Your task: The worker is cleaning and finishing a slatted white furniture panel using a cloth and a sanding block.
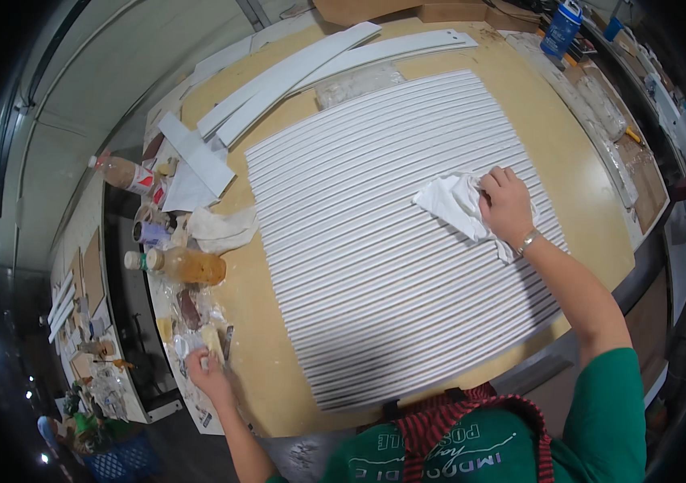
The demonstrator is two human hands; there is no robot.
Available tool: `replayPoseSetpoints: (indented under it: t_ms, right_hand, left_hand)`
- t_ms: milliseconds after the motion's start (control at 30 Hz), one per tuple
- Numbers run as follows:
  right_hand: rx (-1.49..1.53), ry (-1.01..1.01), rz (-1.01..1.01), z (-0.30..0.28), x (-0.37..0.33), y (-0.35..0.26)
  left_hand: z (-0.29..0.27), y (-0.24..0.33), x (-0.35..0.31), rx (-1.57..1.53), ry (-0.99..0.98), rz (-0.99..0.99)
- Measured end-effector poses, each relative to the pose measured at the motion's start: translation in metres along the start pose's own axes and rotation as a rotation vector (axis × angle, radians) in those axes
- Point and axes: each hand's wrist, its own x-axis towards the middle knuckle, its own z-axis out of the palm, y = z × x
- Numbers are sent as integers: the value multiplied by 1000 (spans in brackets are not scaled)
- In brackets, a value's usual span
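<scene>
A large white ridged panel lies flat, its grooves running across from left to right. On its right part my right hand is closed on a crumpled white cloth, which spreads out to the left over the ridges. My left hand is at the left edge of the table, fingers closed at the lower end of a pale yellow block. What the block is made of I cannot make out. Clear plastic wrap and a dark reddish-brown piece lie just beyond that hand.
The panel rests on a yellowish tabletop. Bottles of amber liquid, a clear bottle and a pale rag crowd the left edge. White strips lie at the back. A blue canister stands far right.
</scene>
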Motion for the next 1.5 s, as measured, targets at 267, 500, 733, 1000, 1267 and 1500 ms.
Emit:
replayPoseSetpoints:
  t_ms: [267, 500, 733, 1000, 1267, 1500]
  right_hand:
    - [74, -20, 49, 0, 7, 1]
    - [99, -26, 76, 0, 8, 4]
    - [99, -31, 92, -1, 7, 6]
    - [105, -13, 76, 1, 8, 6]
    - [93, -7, 91, 0, 7, 7]
    - [125, 5, 92, 4, 4, 8]
  left_hand:
    - [172, 253, 126, -444, -379, 491]
    - [274, 358, 176, -56, -241, 1050]
    - [306, 370, 178, -57, -262, 1246]
    - [317, 392, 172, -180, -270, 1222]
    - [269, 310, 211, 64, -285, 1100]
    - [301, 370, 173, -58, -263, 1316]
